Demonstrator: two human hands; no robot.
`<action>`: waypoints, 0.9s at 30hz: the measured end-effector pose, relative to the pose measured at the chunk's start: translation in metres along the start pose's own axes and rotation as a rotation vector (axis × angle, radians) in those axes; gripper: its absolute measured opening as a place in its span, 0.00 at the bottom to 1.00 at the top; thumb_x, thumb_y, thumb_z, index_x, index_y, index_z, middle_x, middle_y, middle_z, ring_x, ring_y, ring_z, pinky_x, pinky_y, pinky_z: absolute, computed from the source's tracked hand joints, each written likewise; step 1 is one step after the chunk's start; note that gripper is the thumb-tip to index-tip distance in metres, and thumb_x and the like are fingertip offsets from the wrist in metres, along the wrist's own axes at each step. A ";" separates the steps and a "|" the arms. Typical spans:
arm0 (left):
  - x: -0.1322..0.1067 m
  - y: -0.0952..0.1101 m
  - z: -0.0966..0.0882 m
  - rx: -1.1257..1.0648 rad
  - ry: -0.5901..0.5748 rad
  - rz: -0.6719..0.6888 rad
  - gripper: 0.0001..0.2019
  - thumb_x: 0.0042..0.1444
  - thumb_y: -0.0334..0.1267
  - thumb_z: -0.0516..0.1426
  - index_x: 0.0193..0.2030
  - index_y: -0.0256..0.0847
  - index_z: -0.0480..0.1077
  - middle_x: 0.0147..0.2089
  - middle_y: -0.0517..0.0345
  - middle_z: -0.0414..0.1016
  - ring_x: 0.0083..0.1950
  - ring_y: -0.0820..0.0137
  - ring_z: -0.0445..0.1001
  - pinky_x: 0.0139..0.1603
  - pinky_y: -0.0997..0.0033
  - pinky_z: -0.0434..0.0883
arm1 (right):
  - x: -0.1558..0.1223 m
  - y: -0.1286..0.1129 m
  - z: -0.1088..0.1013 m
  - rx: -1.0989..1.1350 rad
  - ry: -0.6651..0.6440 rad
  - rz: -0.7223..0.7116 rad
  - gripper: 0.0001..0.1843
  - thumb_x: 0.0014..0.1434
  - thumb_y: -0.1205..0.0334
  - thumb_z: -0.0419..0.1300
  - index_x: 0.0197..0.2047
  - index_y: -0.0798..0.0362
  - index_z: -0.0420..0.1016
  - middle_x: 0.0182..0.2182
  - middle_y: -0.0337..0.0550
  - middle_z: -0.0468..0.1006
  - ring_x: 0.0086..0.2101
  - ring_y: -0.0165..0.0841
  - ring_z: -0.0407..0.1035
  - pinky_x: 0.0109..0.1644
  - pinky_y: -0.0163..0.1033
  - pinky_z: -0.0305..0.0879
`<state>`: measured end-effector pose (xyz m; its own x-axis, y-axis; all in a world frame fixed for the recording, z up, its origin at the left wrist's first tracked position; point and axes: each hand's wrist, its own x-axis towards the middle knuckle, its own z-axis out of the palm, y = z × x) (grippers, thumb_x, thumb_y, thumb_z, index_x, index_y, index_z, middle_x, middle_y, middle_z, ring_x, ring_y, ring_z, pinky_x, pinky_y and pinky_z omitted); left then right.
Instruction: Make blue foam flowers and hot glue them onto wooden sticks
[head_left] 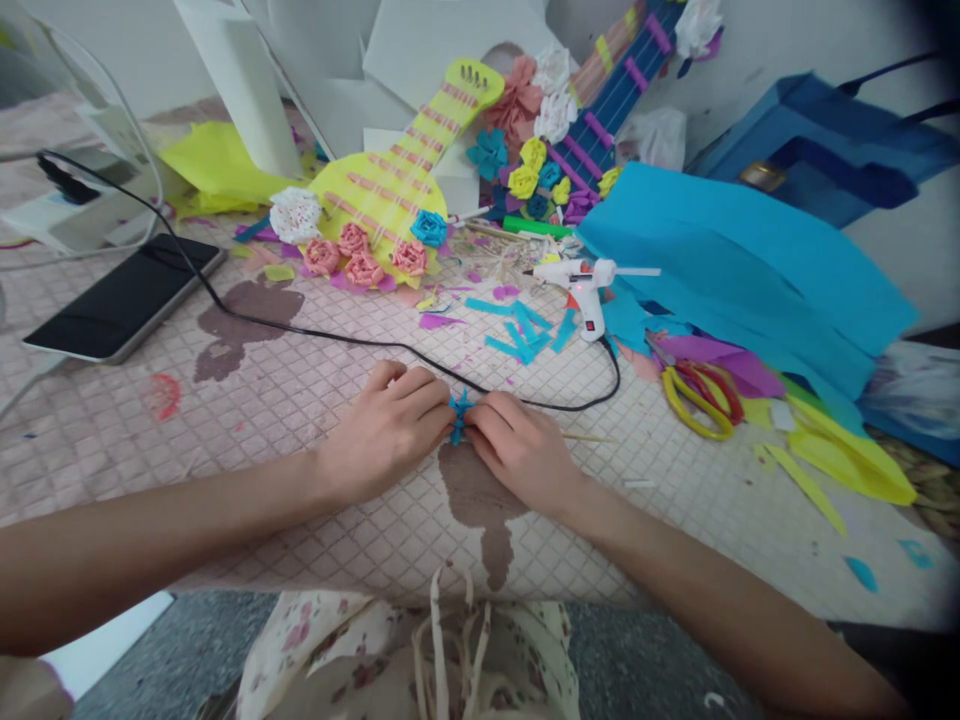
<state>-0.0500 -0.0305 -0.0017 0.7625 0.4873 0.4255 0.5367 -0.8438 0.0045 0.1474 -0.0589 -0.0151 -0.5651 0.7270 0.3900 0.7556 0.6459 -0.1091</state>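
Between my two hands, low over the quilted table cover, is a small blue paper piece (459,418) with cut, flower-like points. My left hand (396,425) pinches its left side, fingers closed. On the other side my right hand (523,445) is closed on it too, fingertips close to those of the left. A thin wooden stick (591,438) sticks out to the right from behind my right hand; whether the hand grips it is hidden. Blue paper strips (525,330) lie just beyond, with a white glue gun (585,290) standing beside them.
A black cord (337,338) crosses in front of my hands. Yellow-handled scissors (697,402) and blue paper (742,260) are at right. A phone (124,298) lies at left. A yellow paper guitar (382,185) and a dark blue one (600,125) lean at the back.
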 end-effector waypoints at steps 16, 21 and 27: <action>0.003 0.003 0.004 0.065 -0.085 0.000 0.10 0.63 0.33 0.52 0.30 0.37 0.66 0.33 0.56 0.67 0.38 0.64 0.64 0.41 0.61 0.60 | 0.000 0.000 0.003 -0.058 -0.049 -0.062 0.13 0.66 0.67 0.48 0.32 0.53 0.70 0.29 0.41 0.69 0.33 0.33 0.63 0.36 0.39 0.60; 0.001 0.000 0.001 -0.012 -0.059 -0.029 0.08 0.63 0.35 0.52 0.33 0.38 0.69 0.34 0.57 0.68 0.39 0.64 0.65 0.41 0.62 0.60 | -0.002 0.000 -0.003 0.061 -0.059 -0.006 0.10 0.66 0.65 0.49 0.36 0.56 0.70 0.34 0.45 0.72 0.37 0.34 0.65 0.40 0.39 0.64; -0.001 -0.003 -0.001 -0.067 -0.065 -0.056 0.07 0.62 0.36 0.54 0.35 0.38 0.70 0.35 0.57 0.70 0.40 0.65 0.66 0.42 0.62 0.59 | -0.013 0.014 -0.021 0.091 -0.139 0.071 0.07 0.65 0.64 0.51 0.40 0.55 0.69 0.38 0.45 0.72 0.38 0.34 0.67 0.40 0.39 0.65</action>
<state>-0.0530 -0.0290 -0.0010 0.7550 0.5460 0.3632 0.5555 -0.8268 0.0882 0.1721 -0.0645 -0.0026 -0.5562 0.7928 0.2491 0.7660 0.6053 -0.2163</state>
